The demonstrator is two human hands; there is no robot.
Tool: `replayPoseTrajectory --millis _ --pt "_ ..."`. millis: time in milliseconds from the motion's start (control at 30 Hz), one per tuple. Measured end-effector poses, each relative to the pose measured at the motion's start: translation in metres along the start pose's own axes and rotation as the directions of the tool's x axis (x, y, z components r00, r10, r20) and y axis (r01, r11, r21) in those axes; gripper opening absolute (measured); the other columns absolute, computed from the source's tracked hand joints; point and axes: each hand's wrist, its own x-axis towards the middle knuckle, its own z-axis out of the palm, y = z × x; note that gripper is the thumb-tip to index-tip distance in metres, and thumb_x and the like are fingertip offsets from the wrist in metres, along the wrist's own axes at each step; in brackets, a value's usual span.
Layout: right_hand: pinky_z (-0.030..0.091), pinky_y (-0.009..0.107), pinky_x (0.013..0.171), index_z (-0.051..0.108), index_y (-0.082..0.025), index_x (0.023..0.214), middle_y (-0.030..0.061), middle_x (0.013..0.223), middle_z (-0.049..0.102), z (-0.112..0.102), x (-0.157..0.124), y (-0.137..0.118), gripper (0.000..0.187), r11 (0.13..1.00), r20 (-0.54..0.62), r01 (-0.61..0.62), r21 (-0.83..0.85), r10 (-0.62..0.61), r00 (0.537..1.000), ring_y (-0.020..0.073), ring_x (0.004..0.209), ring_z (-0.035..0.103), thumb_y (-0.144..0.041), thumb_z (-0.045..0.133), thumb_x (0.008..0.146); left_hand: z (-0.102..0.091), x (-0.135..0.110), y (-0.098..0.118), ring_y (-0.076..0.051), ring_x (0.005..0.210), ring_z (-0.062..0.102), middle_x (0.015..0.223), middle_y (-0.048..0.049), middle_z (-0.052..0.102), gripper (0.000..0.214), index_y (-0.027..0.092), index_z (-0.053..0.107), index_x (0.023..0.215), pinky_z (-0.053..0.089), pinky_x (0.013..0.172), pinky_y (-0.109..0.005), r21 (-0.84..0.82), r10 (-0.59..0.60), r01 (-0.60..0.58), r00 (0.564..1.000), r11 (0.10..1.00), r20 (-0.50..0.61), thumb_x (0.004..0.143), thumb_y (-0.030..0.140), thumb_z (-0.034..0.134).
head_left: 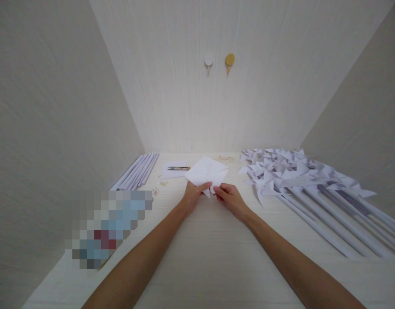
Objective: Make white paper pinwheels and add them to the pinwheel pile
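A square white paper sheet with fold creases lies tilted on the pale table, its near corner lifted. My left hand pinches that near corner from the left. My right hand pinches the same corner from the right, fingertips almost touching the left hand's. Both forearms reach in from the bottom edge.
A heap of finished white paper pinwheels on rolled paper sticks fills the right side. Rolled paper sticks lie at the left wall, near a blurred patch. Small scissors rest on a paper behind the sheet. Two hooks hang on the back wall.
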Motion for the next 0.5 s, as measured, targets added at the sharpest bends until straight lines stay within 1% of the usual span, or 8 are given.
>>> replayPoseTrajectory --millis 200,333,500 --pt "0.02 0.022 0.042 0.049 -0.016 0.053 -0.0066 0.042 0.039 0.0012 0.0009 0.0001 0.03 1.0 0.004 -0.013 0.012 0.013 1.0 0.0058 0.041 0.031 -0.044 0.055 0.062 -0.0004 0.0005 -0.0004 -0.01 0.057 0.056 0.074 0.0001 0.065 0.038 0.014 0.061 0.086 0.045 0.053 -0.023 -0.01 0.001 -0.001 1.0 1.0 0.01 0.05 0.016 0.07" --pt "0.022 0.022 0.043 0.047 -0.016 0.051 -0.0053 0.043 0.042 0.0001 0.0009 0.0014 0.033 0.999 0.024 -0.008 0.036 0.007 1.0 0.0063 0.042 0.033 -0.046 0.052 0.064 -0.0006 0.0006 -0.0005 -0.011 0.054 0.056 0.069 0.0014 0.064 0.036 0.014 0.061 0.086 0.046 0.054 -0.024 -0.009 -0.002 0.002 1.0 1.0 0.029 0.051 0.017 0.069" --pt "0.022 0.022 0.044 0.047 -0.017 0.052 -0.0049 0.044 0.042 -0.0008 0.0007 0.0014 0.033 1.0 0.028 -0.006 0.009 0.006 1.0 0.0065 0.042 0.033 -0.046 0.049 0.066 -0.0002 0.0002 -0.0001 -0.011 0.053 0.055 0.07 -0.0008 0.064 0.037 0.013 0.061 0.086 0.046 0.052 -0.024 -0.004 -0.012 0.012 1.0 1.0 0.021 0.05 0.017 0.069"
